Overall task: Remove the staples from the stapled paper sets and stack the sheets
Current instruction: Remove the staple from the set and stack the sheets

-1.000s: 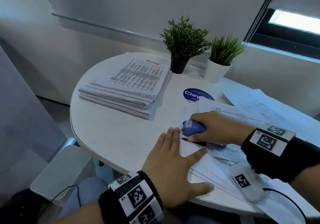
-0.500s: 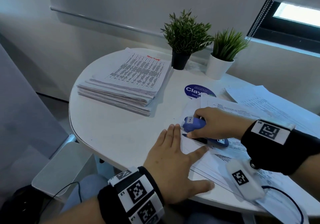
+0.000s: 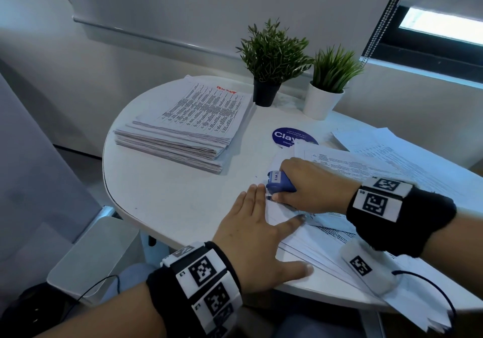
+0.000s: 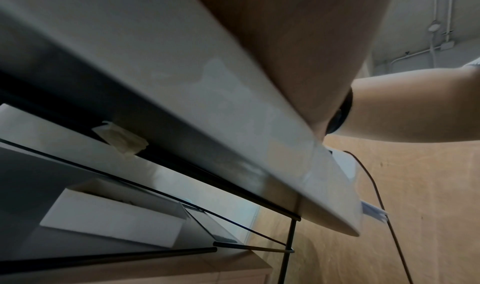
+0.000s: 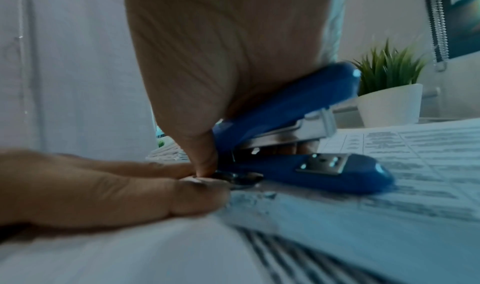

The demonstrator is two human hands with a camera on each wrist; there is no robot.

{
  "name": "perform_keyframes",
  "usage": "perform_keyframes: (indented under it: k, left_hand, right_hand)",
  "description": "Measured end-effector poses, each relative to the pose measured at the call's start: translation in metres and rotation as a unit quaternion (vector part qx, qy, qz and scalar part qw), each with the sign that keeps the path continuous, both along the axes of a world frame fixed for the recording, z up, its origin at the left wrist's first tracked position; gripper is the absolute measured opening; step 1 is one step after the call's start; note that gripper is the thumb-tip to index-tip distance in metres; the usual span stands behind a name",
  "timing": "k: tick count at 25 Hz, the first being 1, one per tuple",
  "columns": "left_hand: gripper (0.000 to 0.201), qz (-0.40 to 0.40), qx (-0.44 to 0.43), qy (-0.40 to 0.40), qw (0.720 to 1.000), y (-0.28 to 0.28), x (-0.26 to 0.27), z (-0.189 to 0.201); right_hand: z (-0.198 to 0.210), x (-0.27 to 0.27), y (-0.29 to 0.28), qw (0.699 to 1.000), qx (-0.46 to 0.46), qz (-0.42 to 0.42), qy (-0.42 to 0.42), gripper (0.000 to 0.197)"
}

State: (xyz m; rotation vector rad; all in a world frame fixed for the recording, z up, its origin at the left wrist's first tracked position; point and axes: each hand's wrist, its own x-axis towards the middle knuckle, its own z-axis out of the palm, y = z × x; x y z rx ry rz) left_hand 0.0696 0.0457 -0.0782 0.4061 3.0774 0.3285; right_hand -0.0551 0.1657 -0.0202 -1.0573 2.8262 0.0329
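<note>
My right hand (image 3: 311, 183) grips a blue stapler (image 3: 278, 182) (image 5: 298, 136) and holds its rear tip against the near corner of a stapled paper set (image 3: 321, 235) on the round white table (image 3: 170, 196). In the right wrist view the stapler's metal tail (image 5: 240, 177) lies flat on the paper at that corner. My left hand (image 3: 257, 235) lies flat with straight, spread fingers, pressing the same set down beside the stapler. A tall stack of printed sheets (image 3: 188, 123) sits at the table's far left.
Two potted plants, one in a black pot (image 3: 266, 92) and one in a white pot (image 3: 322, 100), stand at the back. A blue round sticker (image 3: 287, 136) is beside them. More loose sheets (image 3: 407, 154) spread to the right. The left wrist view looks along the table's underside (image 4: 182, 83).
The right hand has pushed the stapler a little further left over the paper corner. The left hand stays flat in the same place.
</note>
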Motion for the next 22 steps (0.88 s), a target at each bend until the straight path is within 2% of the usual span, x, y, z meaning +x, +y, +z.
perform_keyframes:
  k: [2,4,10,17,19,22]
  left_hand:
    - [0.081,-0.001,-0.001,-0.006,1.0,0.0,0.0,0.003]
    - [0.08,-0.003,-0.005,-0.011,1.0,0.0,0.0,0.004]
    - [0.082,-0.001,-0.016,-0.011,1.0,0.001,-0.002,0.003]
    - [0.082,-0.001,-0.023,-0.013,1.0,0.0,-0.003,0.002]
    - [0.082,-0.002,-0.024,-0.015,1.0,0.0,-0.002,0.003]
    - [0.081,-0.005,-0.019,-0.011,1.0,0.0,-0.001,0.004]
  right_hand:
    - [0.002,-0.003,-0.005,0.998,0.024,-0.026,-0.048,0.038]
    - [0.003,-0.004,-0.008,0.998,0.015,-0.023,-0.051,0.042]
    - [-0.001,0.008,0.001,0.992,-0.005,0.073,0.105,0.046]
    - [0.0,0.01,0.001,0.96,0.028,0.193,0.203,0.041]
    - [0.003,0.012,-0.001,0.976,0.022,0.152,0.158,0.04]
    - [0.006,0.01,-0.005,1.0,-0.008,0.005,-0.012,0.038]
